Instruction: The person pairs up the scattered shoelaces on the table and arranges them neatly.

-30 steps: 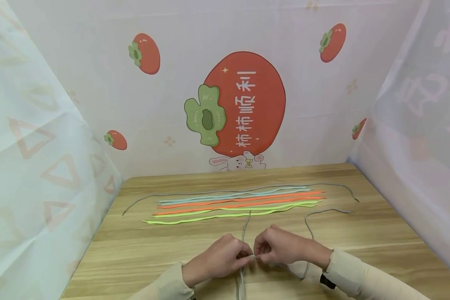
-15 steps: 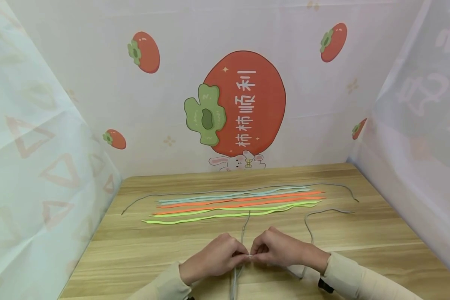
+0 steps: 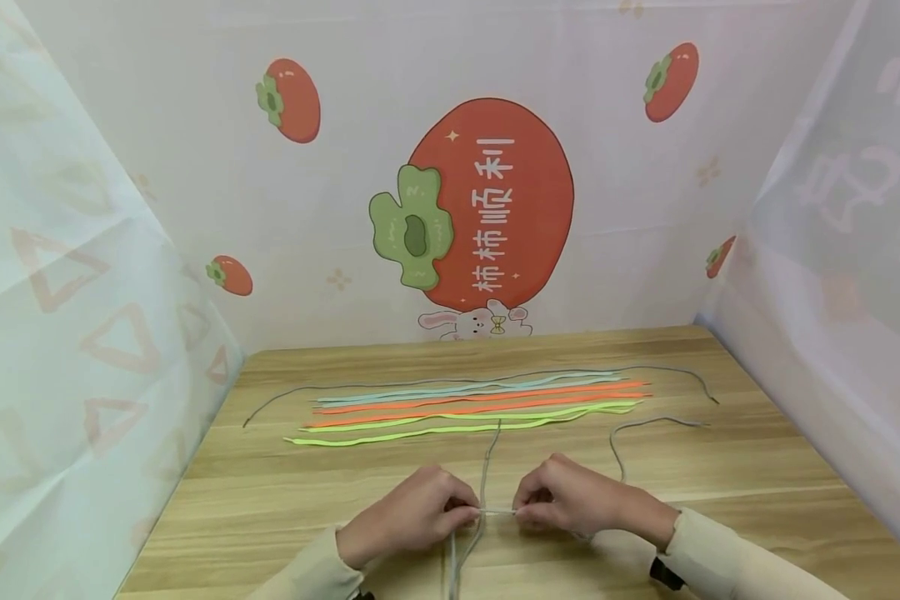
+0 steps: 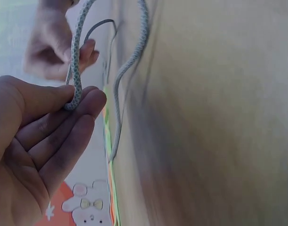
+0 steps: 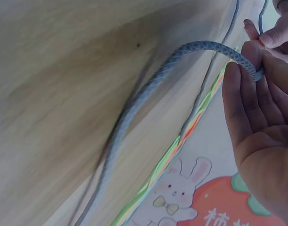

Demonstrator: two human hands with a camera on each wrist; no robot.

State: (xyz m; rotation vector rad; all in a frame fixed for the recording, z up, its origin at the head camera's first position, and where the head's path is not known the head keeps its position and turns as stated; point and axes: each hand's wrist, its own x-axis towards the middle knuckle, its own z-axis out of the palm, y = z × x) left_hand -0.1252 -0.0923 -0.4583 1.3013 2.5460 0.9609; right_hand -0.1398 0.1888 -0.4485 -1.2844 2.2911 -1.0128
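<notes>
Both hands hold a grey cord (image 3: pixel 498 511) low over the near part of the table, a short stretch of it straight between them. My left hand (image 3: pixel 417 512) pinches it between thumb and fingertips; in the left wrist view the grey cord (image 4: pixel 75 56) curves up from that pinch. My right hand (image 3: pixel 573 500) pinches the other side, and in the right wrist view the cord (image 5: pixel 134 101) arches away from its fingertips. Another length of grey cord (image 3: pixel 486 467) runs from the colored laces toward the near edge, passing behind the stretched part. Whether both lengths are one cord I cannot tell.
Light blue laces (image 3: pixel 450 388), orange laces (image 3: pixel 487 402) and yellow-green laces (image 3: pixel 420 432) lie side by side across the wooden table (image 3: pixel 330 483). A thin grey cord (image 3: pixel 360 385) lies behind them. One cord end (image 3: pixel 667 419) curves on the right. Printed white sheets (image 3: pixel 345 167) enclose the table.
My hands were almost touching and are now apart, the left shifted left and the right slightly right. A taut stretch of cord shows between them. The laces have not moved.
</notes>
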